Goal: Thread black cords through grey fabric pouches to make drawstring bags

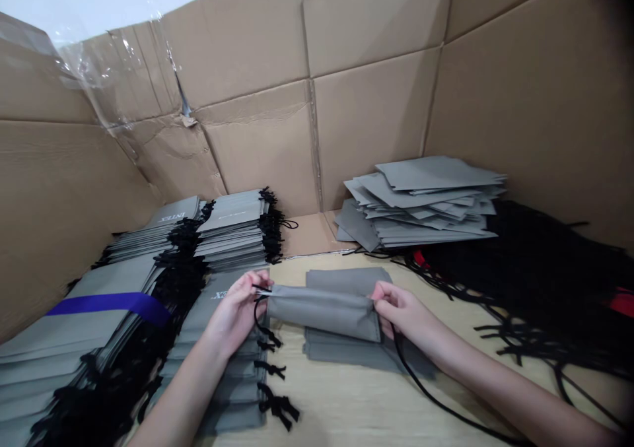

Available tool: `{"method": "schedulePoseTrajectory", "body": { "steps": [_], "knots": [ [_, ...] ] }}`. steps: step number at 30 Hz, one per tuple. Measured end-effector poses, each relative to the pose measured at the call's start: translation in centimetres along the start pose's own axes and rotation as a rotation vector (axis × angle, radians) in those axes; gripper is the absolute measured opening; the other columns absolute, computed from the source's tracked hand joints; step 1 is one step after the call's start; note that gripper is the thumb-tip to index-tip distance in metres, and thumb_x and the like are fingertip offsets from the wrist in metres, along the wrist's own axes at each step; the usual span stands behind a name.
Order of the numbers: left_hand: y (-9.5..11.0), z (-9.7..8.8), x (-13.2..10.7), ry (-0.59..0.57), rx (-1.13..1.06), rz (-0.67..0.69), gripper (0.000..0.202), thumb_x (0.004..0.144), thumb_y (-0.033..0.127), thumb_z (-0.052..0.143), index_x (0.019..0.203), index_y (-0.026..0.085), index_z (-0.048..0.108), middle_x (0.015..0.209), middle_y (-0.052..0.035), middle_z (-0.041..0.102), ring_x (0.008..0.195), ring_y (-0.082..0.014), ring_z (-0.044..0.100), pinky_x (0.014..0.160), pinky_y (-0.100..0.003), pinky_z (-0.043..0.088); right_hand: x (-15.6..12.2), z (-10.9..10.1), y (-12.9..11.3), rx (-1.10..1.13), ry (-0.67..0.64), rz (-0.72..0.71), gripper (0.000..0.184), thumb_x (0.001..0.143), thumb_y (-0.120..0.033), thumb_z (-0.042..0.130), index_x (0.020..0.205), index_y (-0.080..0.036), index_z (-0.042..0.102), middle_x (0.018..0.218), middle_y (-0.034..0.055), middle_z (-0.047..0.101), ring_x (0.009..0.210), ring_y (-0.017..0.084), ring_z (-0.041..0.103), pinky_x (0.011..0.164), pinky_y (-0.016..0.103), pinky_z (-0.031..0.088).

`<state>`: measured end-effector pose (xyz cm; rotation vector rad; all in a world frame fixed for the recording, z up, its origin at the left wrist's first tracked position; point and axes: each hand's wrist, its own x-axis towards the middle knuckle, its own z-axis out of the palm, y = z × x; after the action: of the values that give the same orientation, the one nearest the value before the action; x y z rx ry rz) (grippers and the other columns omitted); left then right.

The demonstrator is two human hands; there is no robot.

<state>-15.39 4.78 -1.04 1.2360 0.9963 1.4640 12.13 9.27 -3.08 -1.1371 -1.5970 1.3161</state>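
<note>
Between my two hands a grey drawstring pouch (321,311) is stretched sideways above the table. My left hand (242,308) pinches its left end, where a black cord comes out and hangs down in a loop with a knotted tail. At the right end, the fingers of my right hand (396,305) are closed on the pouch's corner. A long black cord (421,387) trails from below that hand toward the lower right. Beneath the held pouch lie flat grey pouches (341,354), partly hidden by it.
Corded grey pouches (218,394) lie overlapped at left. Further left are stacked pouches (232,219) and a pile with a purple band (109,305). A stack of grey pouches (430,203) and a heap of black cords (535,262) are at right. Cardboard walls (257,130) surround the table (317,407).
</note>
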Motion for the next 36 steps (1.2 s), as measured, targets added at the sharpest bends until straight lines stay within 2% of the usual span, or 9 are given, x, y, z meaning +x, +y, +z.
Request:
{"method": "schedulePoseTrajectory", "body": {
  "steps": [3,8,11,15,18,21,26,31,36],
  "knots": [
    [0.1,-0.2,0.0,-0.010,-0.148,-0.089,0.039,0.078,0.054,0.051,0.062,0.018,0.050,0.091,-0.0044,0.056,0.083,-0.0186,0.055,0.067,-0.028,0.046,0.1,0.0,0.0,-0.008,0.017,0.024,0.013,0.061,-0.031,0.045,0.062,-0.021,0.037,0.039,-0.0104,0.036,0.033,0.007,0.036,0.039,0.019,0.019],
    [0.0,-0.6,0.5,-0.004,0.272,0.038,0.034,0.069,0.046,0.065,0.052,0.017,0.054,0.073,-0.0043,0.055,0.079,-0.0203,0.048,0.073,-0.029,0.042,0.3,-0.2,0.6,-0.007,0.016,0.009,0.013,0.061,-0.029,0.047,0.062,-0.022,0.037,0.040,-0.0102,0.037,0.034,0.007,0.039,0.039,0.020,0.022],
    [-0.1,-0.4,0.6,0.019,0.290,0.110,0.031,0.067,0.041,0.068,0.052,0.018,0.054,0.074,-0.0030,0.054,0.077,-0.0185,0.047,0.074,-0.028,0.040,0.3,-0.2,0.5,0.005,0.008,0.015,0.013,0.063,-0.029,0.048,0.062,-0.021,0.038,0.039,-0.0104,0.037,0.034,0.007,0.038,0.039,0.019,0.020],
    [-0.2,0.1,0.1,0.021,-0.106,0.061,0.037,0.077,0.049,0.056,0.058,0.018,0.047,0.092,-0.0019,0.054,0.083,-0.0172,0.052,0.068,-0.028,0.045,0.0,-0.1,0.0,0.076,0.004,0.067,0.015,0.064,-0.031,0.049,0.061,-0.021,0.038,0.040,-0.0099,0.037,0.035,0.006,0.036,0.038,0.019,0.015],
    [-0.3,0.2,-0.1,0.005,-0.532,-0.064,0.026,0.077,0.036,0.061,0.063,0.019,0.048,0.096,0.0006,0.056,0.081,-0.0147,0.056,0.068,-0.028,0.048,-0.2,-0.1,-0.1,0.131,-0.020,0.099,0.016,0.067,-0.031,0.049,0.061,-0.020,0.038,0.043,-0.0092,0.038,0.037,0.005,0.036,0.038,0.018,0.016],
    [0.0,-0.2,0.0,-0.021,-0.663,-0.048,0.017,0.077,0.024,0.063,0.066,0.021,0.051,0.092,0.0030,0.057,0.082,-0.0152,0.057,0.072,-0.033,0.050,-0.2,-0.4,0.0,0.161,-0.011,0.094,0.018,0.069,-0.032,0.050,0.062,-0.020,0.039,0.045,-0.0087,0.039,0.039,0.006,0.037,0.040,0.018,0.021],
    [0.8,-1.6,0.6,0.004,-0.560,0.017,0.006,0.079,0.025,0.061,0.076,0.019,0.059,0.086,0.0015,0.059,0.081,-0.0156,0.058,0.077,-0.039,0.050,-0.1,-0.8,0.1,0.133,0.014,0.102,0.020,0.071,-0.033,0.051,0.063,-0.020,0.038,0.046,-0.0084,0.039,0.040,0.006,0.036,0.040,0.018,0.020],
    [0.6,-1.2,0.5,0.042,-0.373,-0.046,0.036,0.072,0.018,0.067,0.107,0.017,0.060,0.103,-0.0074,0.063,0.086,-0.0181,0.060,0.076,-0.034,0.050,-0.2,-0.6,0.3,0.212,-0.021,0.131,0.022,0.072,-0.037,0.051,0.067,-0.021,0.038,0.047,-0.0092,0.036,0.042,0.007,0.037,0.044,0.019,0.026],
    [0.0,0.4,0.2,0.147,-0.114,-0.062,0.031,0.064,0.025,0.075,0.091,0.011,0.068,0.082,-0.0076,0.068,0.072,-0.0153,0.061,0.067,-0.024,0.048,-0.2,-0.2,0.5,0.180,-0.047,0.158,0.026,0.070,-0.040,0.052,0.064,-0.021,0.035,0.046,-0.0099,0.033,0.039,0.006,0.032,0.041,0.020,0.016]
  ]
}}
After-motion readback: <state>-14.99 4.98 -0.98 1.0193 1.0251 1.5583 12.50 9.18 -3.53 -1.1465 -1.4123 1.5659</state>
